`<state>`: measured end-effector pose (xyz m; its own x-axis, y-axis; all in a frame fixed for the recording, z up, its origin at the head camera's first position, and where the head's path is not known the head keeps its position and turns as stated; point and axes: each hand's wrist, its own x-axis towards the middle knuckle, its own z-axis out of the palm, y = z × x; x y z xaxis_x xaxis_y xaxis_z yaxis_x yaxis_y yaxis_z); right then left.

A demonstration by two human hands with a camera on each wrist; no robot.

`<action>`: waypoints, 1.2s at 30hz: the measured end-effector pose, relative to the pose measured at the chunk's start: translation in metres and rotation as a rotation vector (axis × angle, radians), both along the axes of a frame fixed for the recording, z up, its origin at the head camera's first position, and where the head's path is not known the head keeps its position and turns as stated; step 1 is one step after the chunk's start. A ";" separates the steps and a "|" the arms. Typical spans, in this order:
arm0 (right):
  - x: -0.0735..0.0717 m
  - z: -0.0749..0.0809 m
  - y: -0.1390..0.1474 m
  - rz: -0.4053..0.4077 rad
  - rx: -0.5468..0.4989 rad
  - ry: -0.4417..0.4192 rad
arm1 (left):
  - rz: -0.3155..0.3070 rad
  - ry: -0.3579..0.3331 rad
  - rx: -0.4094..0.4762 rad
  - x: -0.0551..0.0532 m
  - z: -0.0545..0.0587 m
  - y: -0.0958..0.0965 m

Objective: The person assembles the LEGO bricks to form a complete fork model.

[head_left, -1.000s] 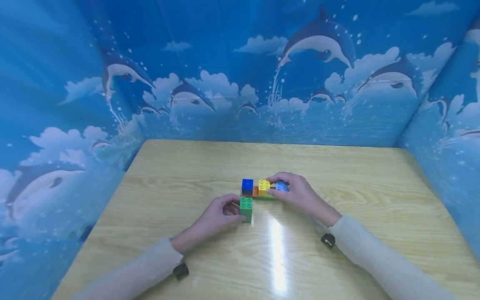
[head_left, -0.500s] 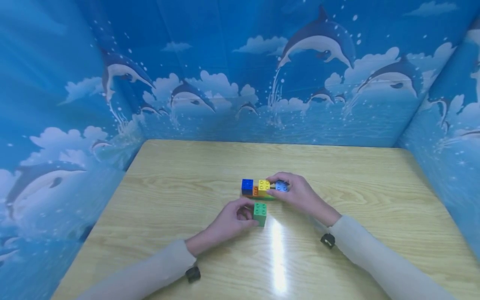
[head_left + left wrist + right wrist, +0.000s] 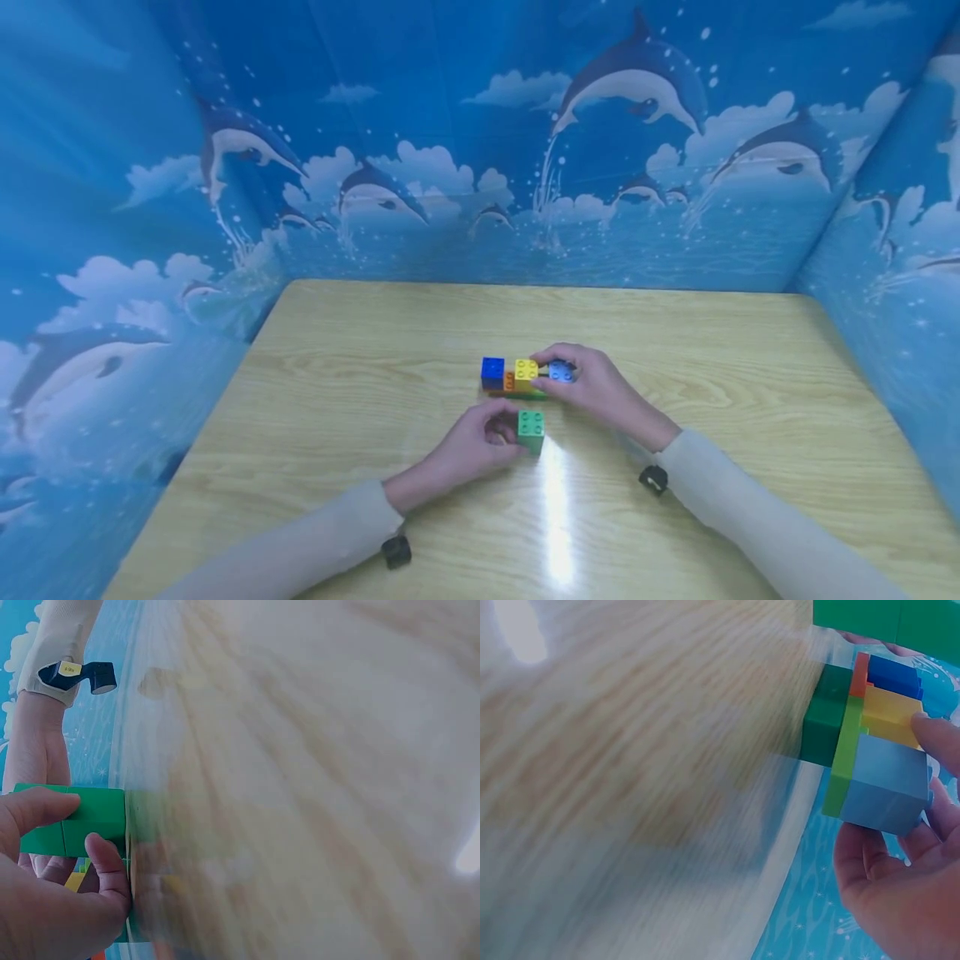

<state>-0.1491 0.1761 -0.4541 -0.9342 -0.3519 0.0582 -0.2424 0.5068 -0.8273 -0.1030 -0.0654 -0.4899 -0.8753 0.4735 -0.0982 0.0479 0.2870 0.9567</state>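
Observation:
My left hand [image 3: 476, 442] pinches a stack of two green toy bricks [image 3: 530, 425] between thumb and fingers, just in front of a built row of bricks. In the left wrist view the seam between the green bricks [image 3: 94, 817] shows. My right hand [image 3: 592, 387] holds the built row at its right end, fingers around the yellow brick [image 3: 527, 372] and the light blue brick [image 3: 561, 372]. A dark blue brick [image 3: 492, 372] tops the left end. Beneath lie an orange plate [image 3: 509, 381], a lime plate [image 3: 844, 761] and a dark green brick [image 3: 827, 712].
A wooden table [image 3: 360, 350] lies under everything, with a bright light reflection in front of the bricks. Blue dolphin-printed curtains [image 3: 450, 125] enclose its back and sides. Both sleeves carry a black wrist device [image 3: 396, 551].
My left hand has moved right and slightly nearer with the green bricks, from the front of the row's left end to before its right part. The right hand stays almost still.

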 end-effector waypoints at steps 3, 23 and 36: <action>0.000 0.001 -0.001 -0.001 0.012 0.000 | -0.002 -0.001 -0.011 0.000 0.002 0.000; 0.010 -0.001 0.021 -0.055 0.020 0.029 | 0.163 0.035 -0.120 -0.006 0.014 -0.040; 0.024 -0.012 0.039 -0.037 -0.108 -0.171 | 0.232 -0.023 -0.016 -0.038 0.014 -0.033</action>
<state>-0.1255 0.2156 -0.4659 -0.9461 -0.3171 -0.0665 -0.0768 0.4190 -0.9047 -0.1409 -0.0986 -0.4761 -0.9580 0.2578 -0.1253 -0.0431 0.3027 0.9521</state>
